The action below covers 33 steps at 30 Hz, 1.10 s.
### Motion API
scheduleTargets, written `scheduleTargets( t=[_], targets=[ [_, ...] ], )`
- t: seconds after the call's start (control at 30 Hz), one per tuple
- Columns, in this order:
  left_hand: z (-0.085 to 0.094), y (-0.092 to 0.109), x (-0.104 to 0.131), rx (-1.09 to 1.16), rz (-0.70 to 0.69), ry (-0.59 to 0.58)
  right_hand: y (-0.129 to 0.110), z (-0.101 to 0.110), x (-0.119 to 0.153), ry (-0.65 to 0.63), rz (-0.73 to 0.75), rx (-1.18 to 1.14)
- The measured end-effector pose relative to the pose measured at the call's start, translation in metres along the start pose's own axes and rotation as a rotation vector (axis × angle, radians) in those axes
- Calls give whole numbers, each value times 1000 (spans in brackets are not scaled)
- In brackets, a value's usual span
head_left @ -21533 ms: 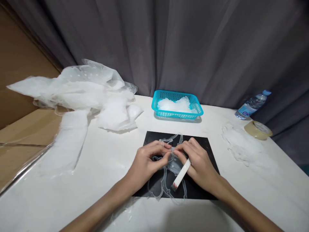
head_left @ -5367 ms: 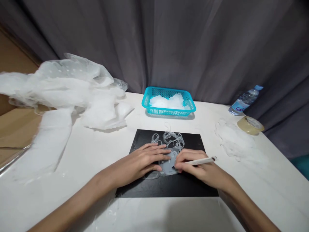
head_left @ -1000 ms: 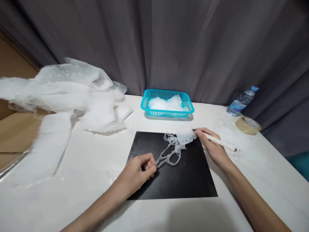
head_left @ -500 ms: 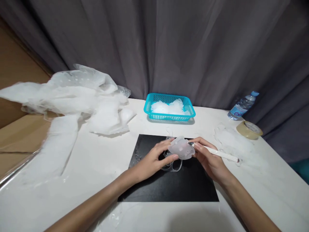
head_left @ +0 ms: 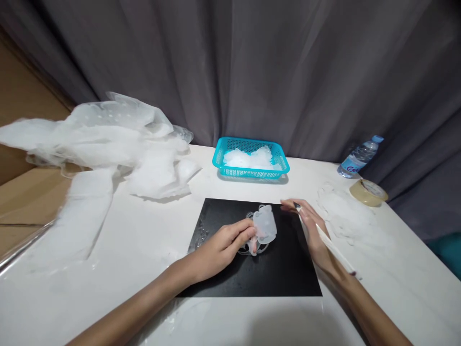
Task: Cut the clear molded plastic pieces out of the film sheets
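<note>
Two bare hands are held at a flat black rectangular board on the white counter. The grip of the left hand is clamped on a small translucent plastic-looking piece, above the middle of the board. In the right hand, apart from that piece, a slim white pen-shaped tool with a dark tip is held between thumb and fingers. Beneath the piece, thin clear looped strips are bunched; whether any are joined to it cannot be told. Work on this piece is judged well advanced. Farther off, white translucent pieces are gathered in a turquoise perforated plastic basket, perhaps already dealt with, while a large heap of white translucent sheets at the left is possibly left to be handled. Half a second earlier, the piece is touched by both hands; now it is held by the left alone.
</note>
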<state>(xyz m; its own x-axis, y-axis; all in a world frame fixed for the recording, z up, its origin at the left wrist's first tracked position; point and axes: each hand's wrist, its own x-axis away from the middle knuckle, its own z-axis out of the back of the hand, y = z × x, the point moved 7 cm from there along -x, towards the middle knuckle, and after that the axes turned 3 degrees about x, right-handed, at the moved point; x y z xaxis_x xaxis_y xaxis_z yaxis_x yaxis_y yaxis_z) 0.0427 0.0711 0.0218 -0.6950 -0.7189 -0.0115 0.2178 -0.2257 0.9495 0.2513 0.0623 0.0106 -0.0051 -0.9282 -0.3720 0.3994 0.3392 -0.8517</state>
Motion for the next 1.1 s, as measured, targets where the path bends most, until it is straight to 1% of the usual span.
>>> scheduleTargets(
  t=[0.07, 0.1, 0.17, 0.23, 0.3, 0.37, 0.4, 0.53, 0.57, 0.6, 0.63, 0.7, 0.77, 0.87, 0.97, 1.03, 1.1],
  targets=[
    [-2, 1, 2, -30, 1, -33, -5, 4, 1, 19, 162, 324],
    [-3, 2, 3, -39, 4, -50, -5, 3, 1, 21, 220, 459],
    [-4, 2, 5, -50, 18, -81, -2, -1, 3, 11, 291, 654],
    [-4, 1, 8, -59, 46, -104, 5, -9, 5, -65, 332, 765],
    [-3, -1, 10, -77, 90, -124, 10, -19, 8, -205, 361, 797],
    [-2, -4, 11, -96, 120, -130, 11, -24, 12, -342, 348, 748],
    [-1, -5, 11, -106, 122, -134, 11, -23, 13, -398, 322, 702],
    [1, -6, 11, -143, 101, -149, 9, -8, 18, -599, 149, 517],
    [2, -6, 11, -152, 101, -145, 8, -4, 18, -631, 117, 488],
    [3, -6, 10, -160, 106, -141, 6, -1, 17, -635, 91, 464],
    [4, -7, 10, -167, 110, -137, 2, 1, 15, -609, 74, 440],
    [4, -6, 10, -170, 104, -139, -8, 0, 10, -507, 71, 375],
    [3, -7, 10, -167, 86, -146, -22, -14, 7, -442, 113, 294],
    [2, -8, 10, -173, 59, -135, -36, -42, 6, -435, 145, 237],
    [1, -11, 10, -180, 67, -124, -36, -56, 6, -428, 75, 193],
    [-2, -12, 10, -203, 77, -131, -31, -57, 7, -435, -4, 123],
    [-5, -11, 9, -242, 56, -128, -25, -56, 7, -441, -90, 51]
  ],
)
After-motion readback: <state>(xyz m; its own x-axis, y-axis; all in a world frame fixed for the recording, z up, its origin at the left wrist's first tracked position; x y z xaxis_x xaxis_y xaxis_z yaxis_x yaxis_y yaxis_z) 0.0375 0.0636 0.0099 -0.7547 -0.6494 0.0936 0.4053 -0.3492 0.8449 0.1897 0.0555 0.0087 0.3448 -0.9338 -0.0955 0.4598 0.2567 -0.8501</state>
